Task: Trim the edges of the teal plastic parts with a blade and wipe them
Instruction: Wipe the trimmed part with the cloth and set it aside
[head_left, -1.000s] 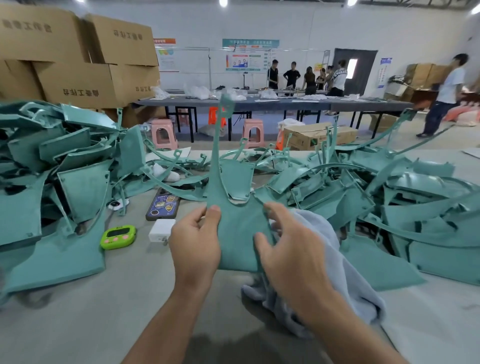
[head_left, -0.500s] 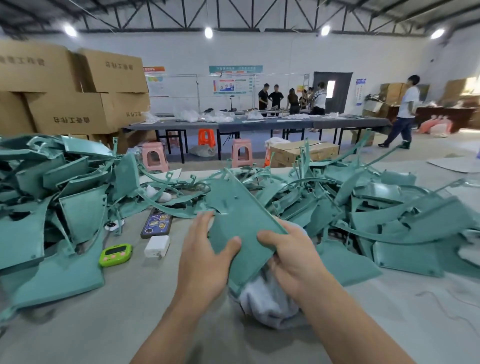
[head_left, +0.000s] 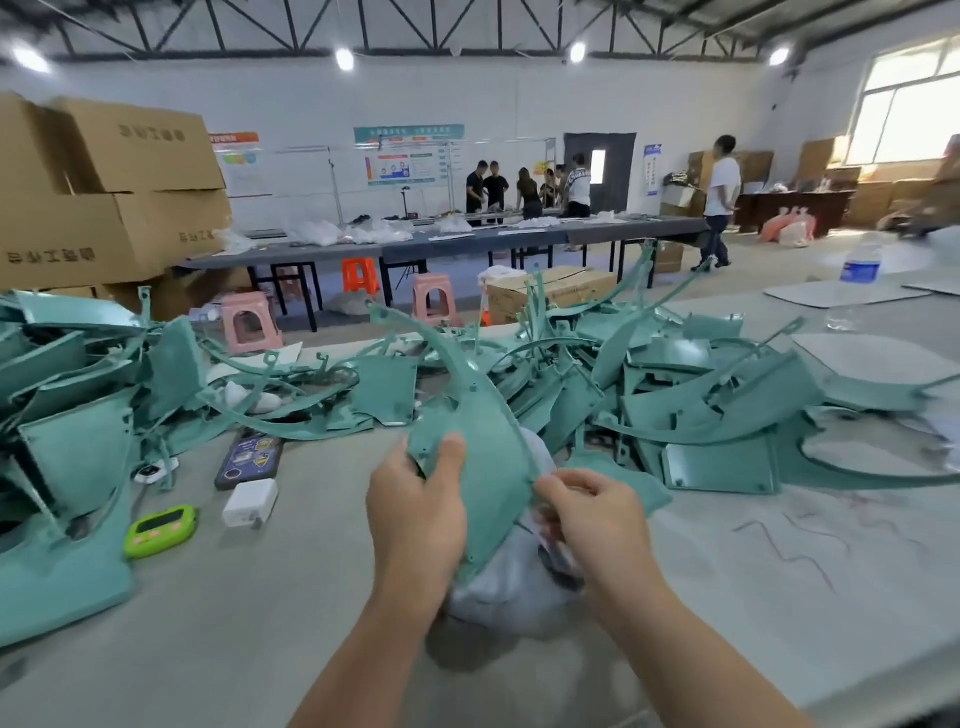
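Teal part (head_left: 480, 447) is held above the counter (head_left: 249, 597), over a pale cloth (head_left: 511, 587). Left hand (head_left: 415, 514) grips its lower left edge, thumb on the face. Right hand (head_left: 592, 512) has its fingers curled at the right edge; grip too blurred to tell. Heaps of parts (head_left: 701, 410) crowd the sides and rear, with bare counter near right. The part is a broad curved panel narrowing to an arched strip.
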